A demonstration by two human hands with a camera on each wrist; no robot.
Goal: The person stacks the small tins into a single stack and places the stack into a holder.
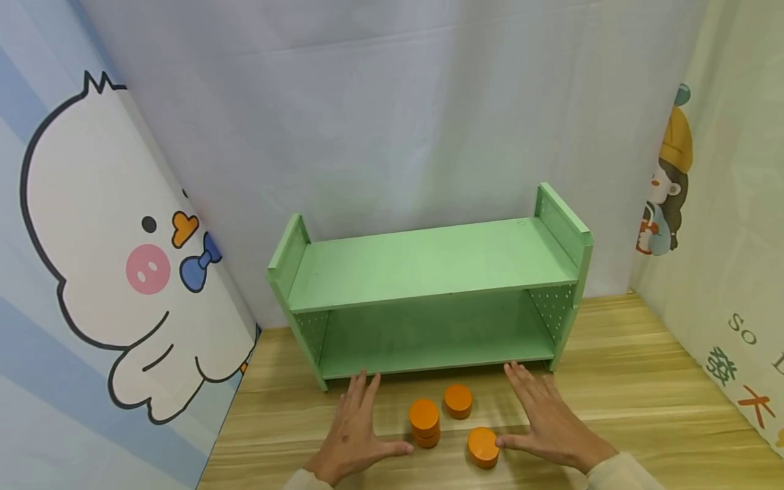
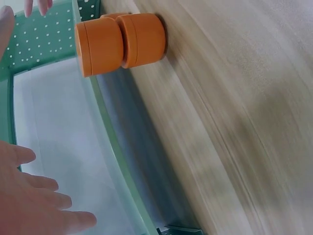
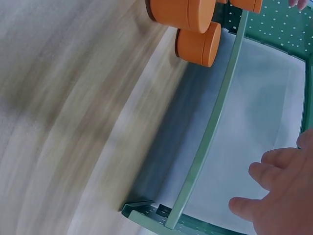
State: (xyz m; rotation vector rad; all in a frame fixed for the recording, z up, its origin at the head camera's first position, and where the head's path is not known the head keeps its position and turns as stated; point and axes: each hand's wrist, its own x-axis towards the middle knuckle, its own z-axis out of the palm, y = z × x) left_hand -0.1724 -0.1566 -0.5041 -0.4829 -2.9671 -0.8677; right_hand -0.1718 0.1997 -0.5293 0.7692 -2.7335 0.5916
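Several small round orange jars with lids stand on the wooden table before a green two-tier shelf. Two are stacked, an upper jar [image 1: 424,416] on a lower jar [image 1: 427,440]; a single jar [image 1: 458,401] stands behind them to the right, and another jar [image 1: 484,447] nearer the front. My left hand [image 1: 352,432] is left of the stack, fingers spread and thumb pointing at it. My right hand [image 1: 548,425] is spread on the other side, its thumb tip beside the front jar; whether it touches cannot be told. Neither hand holds anything.
The green shelf [image 1: 429,265] has raised side panels and perforated walls under its top board. Behind it hangs a pale curtain [image 1: 380,122]. Printed cloths with cartoon figures flank the wooden table [image 1: 618,381] left and right.
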